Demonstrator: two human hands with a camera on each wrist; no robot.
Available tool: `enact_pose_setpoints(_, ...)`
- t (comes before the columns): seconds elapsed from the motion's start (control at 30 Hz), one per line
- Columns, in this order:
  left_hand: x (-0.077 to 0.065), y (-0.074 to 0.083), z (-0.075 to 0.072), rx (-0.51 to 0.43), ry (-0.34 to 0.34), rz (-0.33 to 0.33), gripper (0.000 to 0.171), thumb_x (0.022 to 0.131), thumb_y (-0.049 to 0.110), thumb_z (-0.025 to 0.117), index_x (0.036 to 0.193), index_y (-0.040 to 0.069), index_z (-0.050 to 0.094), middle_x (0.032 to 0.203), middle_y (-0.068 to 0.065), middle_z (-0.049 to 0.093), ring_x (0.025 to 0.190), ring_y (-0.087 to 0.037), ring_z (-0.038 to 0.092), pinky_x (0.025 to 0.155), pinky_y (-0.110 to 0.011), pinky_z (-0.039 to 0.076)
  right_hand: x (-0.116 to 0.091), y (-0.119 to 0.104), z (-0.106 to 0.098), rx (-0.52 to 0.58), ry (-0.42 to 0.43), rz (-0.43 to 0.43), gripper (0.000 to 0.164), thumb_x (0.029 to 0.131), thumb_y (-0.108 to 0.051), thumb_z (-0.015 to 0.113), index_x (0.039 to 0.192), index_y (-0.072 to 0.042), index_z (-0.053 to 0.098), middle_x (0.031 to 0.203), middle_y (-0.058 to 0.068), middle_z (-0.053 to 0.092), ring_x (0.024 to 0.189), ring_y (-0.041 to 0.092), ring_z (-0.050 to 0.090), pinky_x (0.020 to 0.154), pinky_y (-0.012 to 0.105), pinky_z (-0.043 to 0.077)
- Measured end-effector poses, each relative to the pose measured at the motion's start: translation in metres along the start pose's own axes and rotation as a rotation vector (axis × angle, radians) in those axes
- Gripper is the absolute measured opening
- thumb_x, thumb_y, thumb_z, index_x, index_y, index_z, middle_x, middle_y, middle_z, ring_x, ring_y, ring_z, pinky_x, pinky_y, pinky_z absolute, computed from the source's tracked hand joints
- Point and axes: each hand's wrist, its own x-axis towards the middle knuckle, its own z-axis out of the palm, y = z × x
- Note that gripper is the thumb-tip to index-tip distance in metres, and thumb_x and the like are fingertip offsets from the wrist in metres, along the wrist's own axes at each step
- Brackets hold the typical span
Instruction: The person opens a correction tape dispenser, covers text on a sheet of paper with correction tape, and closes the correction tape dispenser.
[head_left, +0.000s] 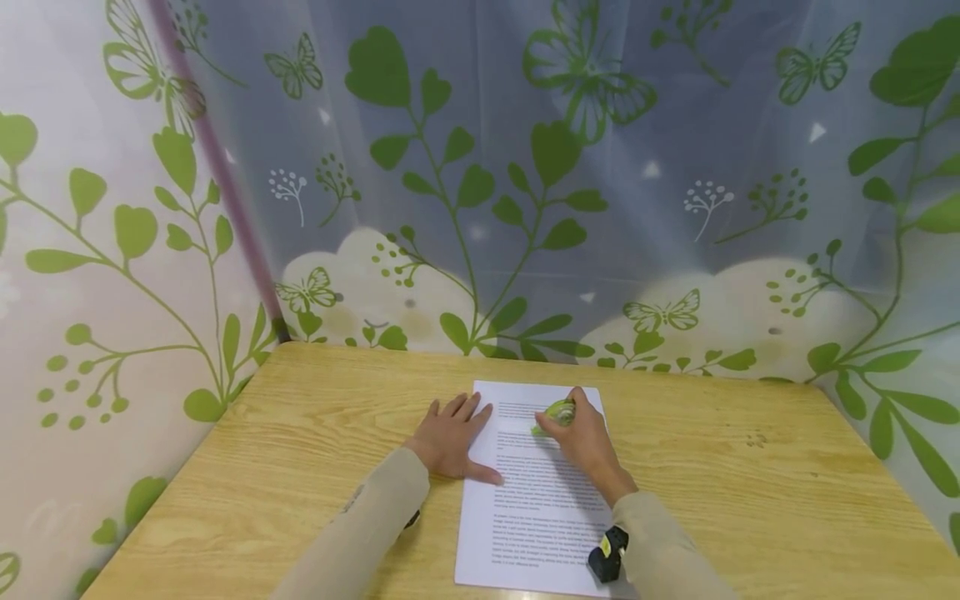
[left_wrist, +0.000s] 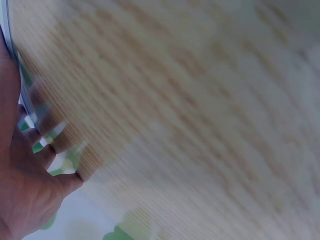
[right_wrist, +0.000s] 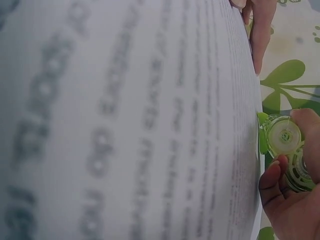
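A printed sheet of paper (head_left: 480, 550) lies on the wooden table (head_left: 337, 392), its text running in several blocks. My left hand (head_left: 453, 437) spreads its fingers flat over the sheet's upper left edge, the thumb reaching onto the text. Near the top right of the page, my right hand (head_left: 588, 442) grips a green, see-through correction tape (head_left: 558, 411) between thumb and fingers. The right wrist view shows the round reels inside the correction tape (right_wrist: 284, 135), with its green tip right at the paper's surface. Part of its body is hidden behind the fingers.
A curtain (head_left: 480, 167) with green leaves and butterflies hangs along the table's back edge, and a pale leaf-patterned one (head_left: 97, 292) stands at the left. A black wrist device (head_left: 607, 554) on the right sleeve overlaps the sheet's lower right.
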Motion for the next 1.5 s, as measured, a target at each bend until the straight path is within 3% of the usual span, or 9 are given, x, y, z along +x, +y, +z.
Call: enact_pose_setpoints(1.5,0.002,0.000,0.003,0.013,0.013,0.004,0.116,0.067,0.090,0.043,0.154,0.016,0.021,0.157,-0.011,0.017,0.142,-0.033,0.017,0.106,-0.060,0.020,-0.003,0.020,-0.022,-0.013,0.025,0.022,0.040,0.087,-0.030,0.072,0.093,-0.007,0.039,0.081,0.009,0.057,0.064,0.017,0.051,0.057,0.030,0.043)
